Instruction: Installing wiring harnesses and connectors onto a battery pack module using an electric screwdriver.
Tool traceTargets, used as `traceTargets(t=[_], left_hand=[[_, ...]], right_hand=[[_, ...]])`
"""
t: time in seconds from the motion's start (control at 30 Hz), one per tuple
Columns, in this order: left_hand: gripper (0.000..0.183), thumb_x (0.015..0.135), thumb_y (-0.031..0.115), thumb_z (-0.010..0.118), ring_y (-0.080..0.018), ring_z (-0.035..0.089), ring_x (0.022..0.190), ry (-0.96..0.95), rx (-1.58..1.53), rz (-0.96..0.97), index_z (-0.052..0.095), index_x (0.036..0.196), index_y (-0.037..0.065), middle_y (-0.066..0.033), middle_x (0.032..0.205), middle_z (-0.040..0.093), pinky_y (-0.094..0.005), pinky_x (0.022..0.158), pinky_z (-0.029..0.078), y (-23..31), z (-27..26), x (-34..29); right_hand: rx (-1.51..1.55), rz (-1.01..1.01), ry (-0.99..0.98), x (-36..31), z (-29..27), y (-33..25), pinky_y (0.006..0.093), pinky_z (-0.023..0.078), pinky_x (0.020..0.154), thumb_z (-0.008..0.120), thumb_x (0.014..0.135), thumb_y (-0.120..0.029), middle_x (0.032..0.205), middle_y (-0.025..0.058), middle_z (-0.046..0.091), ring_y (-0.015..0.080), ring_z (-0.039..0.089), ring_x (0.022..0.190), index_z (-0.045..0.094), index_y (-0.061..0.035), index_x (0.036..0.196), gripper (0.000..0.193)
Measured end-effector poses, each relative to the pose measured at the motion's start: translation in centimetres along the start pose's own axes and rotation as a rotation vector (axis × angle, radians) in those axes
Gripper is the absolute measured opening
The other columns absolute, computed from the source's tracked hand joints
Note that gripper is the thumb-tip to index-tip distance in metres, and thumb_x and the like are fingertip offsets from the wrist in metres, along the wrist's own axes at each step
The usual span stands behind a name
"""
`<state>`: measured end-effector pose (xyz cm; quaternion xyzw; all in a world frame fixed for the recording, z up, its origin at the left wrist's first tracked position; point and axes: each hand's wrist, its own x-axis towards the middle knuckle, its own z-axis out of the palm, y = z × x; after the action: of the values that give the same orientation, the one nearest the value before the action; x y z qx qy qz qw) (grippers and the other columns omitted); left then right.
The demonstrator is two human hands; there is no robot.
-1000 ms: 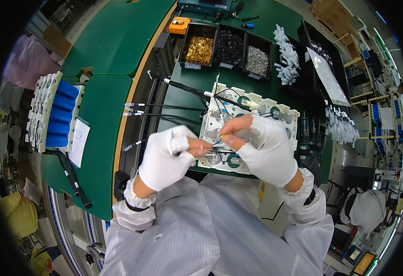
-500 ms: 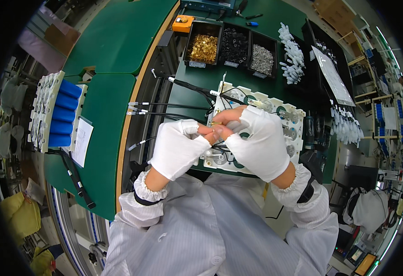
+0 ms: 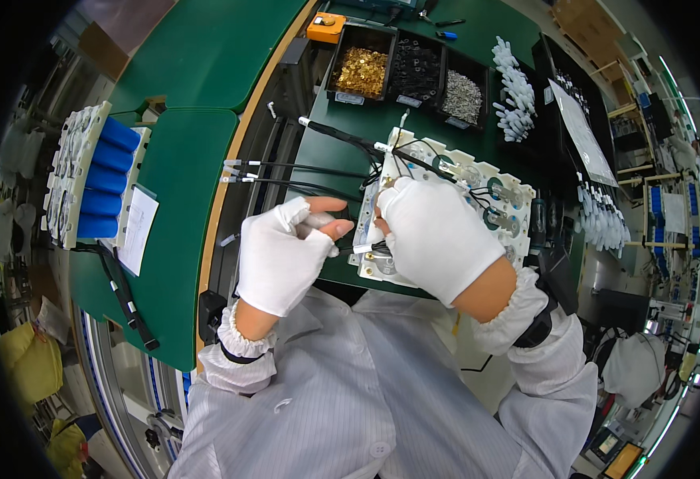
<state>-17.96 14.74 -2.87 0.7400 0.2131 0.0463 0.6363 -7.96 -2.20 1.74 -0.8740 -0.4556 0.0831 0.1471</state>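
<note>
My left hand point(image 3: 282, 251), in a white glove with bare fingertips, hovers left of a white plastic battery holder point(image 3: 436, 152). Its thumb and forefinger are apart with nothing visible between them. Over the holder's left part is my right hand point(image 3: 442, 235), gloved the same way, its fingers curled in a pinch. What the pinch holds, if anything, is hidden. Black cables point(image 3: 334, 136) with white sleeves run leftward from the holder. A shorter lead with a white sleeve point(image 3: 363, 248) lies between the hands. Clear round cell positions and thin black wires show on the holder.
Beyond the holder stand black bins of gold-coloured nuts point(image 3: 361, 73), black parts point(image 3: 414, 70) and silver parts point(image 3: 462, 97). White-capped leads point(image 3: 514, 92) lie to their right. At left, a blue cell pack point(image 3: 110, 180) stands on a green table point(image 3: 178, 239).
My hands have parted from a shared pinch on a small brass-coloured piece. The left moved left and its fingers spread; the right turned, fingers curling down over the holder.
</note>
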Motion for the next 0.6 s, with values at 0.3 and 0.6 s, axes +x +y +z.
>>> traceTargets(t=[0.3, 0.6], left_hand=[[0.006, 0.084, 0.007, 0.079, -0.0111, 0.062, 0.065, 0.018, 0.088, 0.137, 0.076, 0.089, 0.004, -0.0055, 0.075, 0.070, -0.0266, 0.062, 0.050, -1.1, -0.9, -1.3], [0.006, 0.086, 0.003, 0.079, -0.0078, 0.064, 0.066, 0.022, 0.098, 0.145, 0.075, 0.088, 0.000, -0.0035, 0.080, 0.070, -0.0232, 0.058, 0.050, -1.6, -1.2, -0.8]], right_hand=[[-0.355, -0.115, 0.053, 0.4, 0.2, -1.8, 0.0359, 0.056, 0.070, 0.072, 0.075, -0.013, 0.082, 0.0112, 0.066, 0.0258, 0.069, 0.079, 0.068, -0.0032, 0.087, 0.016], [-0.452, -0.156, -0.059, 0.7, 0.5, -0.9, 0.0379, 0.051, 0.072, 0.065, 0.089, -0.015, 0.085, 0.0109, 0.065, 0.0269, 0.065, 0.084, 0.066, -0.0046, 0.089, 0.011]])
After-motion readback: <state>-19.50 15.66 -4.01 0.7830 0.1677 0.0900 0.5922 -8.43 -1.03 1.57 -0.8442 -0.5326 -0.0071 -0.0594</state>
